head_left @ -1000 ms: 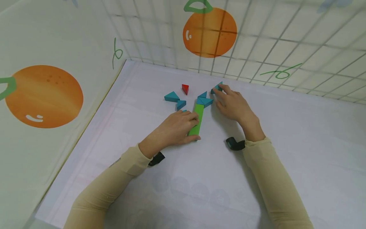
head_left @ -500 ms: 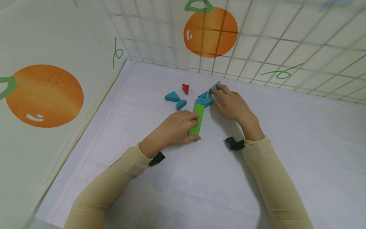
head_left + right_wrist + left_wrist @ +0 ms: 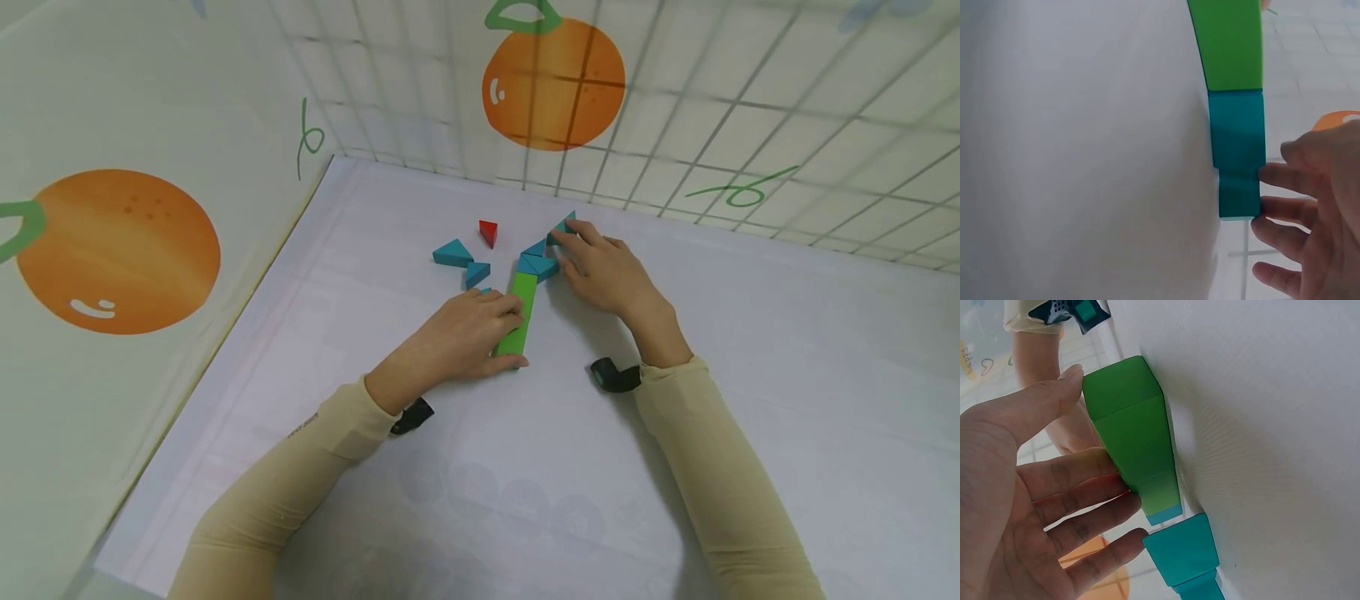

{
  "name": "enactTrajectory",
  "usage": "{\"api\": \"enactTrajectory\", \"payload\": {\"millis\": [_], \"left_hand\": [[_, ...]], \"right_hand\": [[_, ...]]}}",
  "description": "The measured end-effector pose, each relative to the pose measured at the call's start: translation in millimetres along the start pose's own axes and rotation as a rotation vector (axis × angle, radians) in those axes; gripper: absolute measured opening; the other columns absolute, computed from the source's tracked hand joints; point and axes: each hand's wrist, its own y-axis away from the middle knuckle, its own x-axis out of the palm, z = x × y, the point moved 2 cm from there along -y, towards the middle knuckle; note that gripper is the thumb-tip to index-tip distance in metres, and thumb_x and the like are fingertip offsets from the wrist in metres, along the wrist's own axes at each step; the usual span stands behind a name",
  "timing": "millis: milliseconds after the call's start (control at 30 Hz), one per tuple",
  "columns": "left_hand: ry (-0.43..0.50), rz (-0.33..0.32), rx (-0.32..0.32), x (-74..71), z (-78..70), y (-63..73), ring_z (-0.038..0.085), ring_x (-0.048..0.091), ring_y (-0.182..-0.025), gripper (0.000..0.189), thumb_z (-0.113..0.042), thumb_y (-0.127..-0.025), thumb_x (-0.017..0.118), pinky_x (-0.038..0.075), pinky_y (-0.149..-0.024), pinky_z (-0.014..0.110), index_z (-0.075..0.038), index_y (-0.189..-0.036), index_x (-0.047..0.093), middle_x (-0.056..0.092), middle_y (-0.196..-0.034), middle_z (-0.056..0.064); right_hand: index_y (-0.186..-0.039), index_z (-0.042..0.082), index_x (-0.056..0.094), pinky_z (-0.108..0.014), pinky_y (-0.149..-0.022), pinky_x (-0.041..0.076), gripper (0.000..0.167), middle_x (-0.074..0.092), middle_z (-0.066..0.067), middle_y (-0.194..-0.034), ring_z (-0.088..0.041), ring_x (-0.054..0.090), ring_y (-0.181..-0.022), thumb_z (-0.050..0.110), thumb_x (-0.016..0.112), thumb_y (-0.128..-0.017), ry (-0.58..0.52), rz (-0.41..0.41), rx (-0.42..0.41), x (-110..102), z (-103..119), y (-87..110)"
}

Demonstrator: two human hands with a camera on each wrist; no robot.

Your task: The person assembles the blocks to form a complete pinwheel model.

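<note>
In the head view, two green blocks lie end to end in a strip, and my left hand grips it with the thumb at the near end and fingers along the side. Several blue triangular blocks meet the strip's far end. Just beyond them, the fingertips of my right hand hold another blue triangular block, its corner beside the cluster. In the right wrist view, fingertips touch a blue block while the thumb stands apart.
To the left lie two loose blue blocks and a red triangular block; a bit of blue shows behind my left hand. A wire grid under printed film borders the white surface at the back. Black wrist cameras hang below both wrists.
My right hand has slid its blue triangular block slightly left, closer to the blue cluster. The left hand stays where it was on the green strip.
</note>
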Motion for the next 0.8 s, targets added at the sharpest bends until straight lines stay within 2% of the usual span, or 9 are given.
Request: {"api": "enactTrajectory", "payload": {"millis": [333, 800], "left_hand": [[-0.009, -0.005, 0.002, 0.8, -0.2, 0.7, 0.018, 0.061, -0.102, 0.054, -0.049, -0.085, 0.072, 0.051, -0.085, 0.030, -0.006, -0.117, 0.070, 0.063, -0.119, 0.002], [-0.019, -0.001, 0.003, 2.1, 0.5, 0.4, 0.019, 0.062, -0.103, 0.054, -0.050, -0.086, 0.071, 0.051, -0.087, 0.030, -0.006, -0.117, 0.070, 0.063, -0.119, 0.003]], "right_hand": [[-0.148, 0.009, 0.041, -0.057, -0.113, 0.029, 0.049, 0.032, -0.016, -0.157, -0.036, 0.041, -0.138, 0.031, 0.044, -0.104, -0.011, 0.009, 0.003, 0.9, 4.7, -3.6], [-0.148, 0.008, 0.041, -0.057, -0.114, 0.028, 0.048, 0.032, -0.015, -0.157, -0.036, 0.041, -0.139, 0.028, 0.045, -0.104, -0.026, 0.021, -0.037, 4.9, 10.8, -9.5]]}}
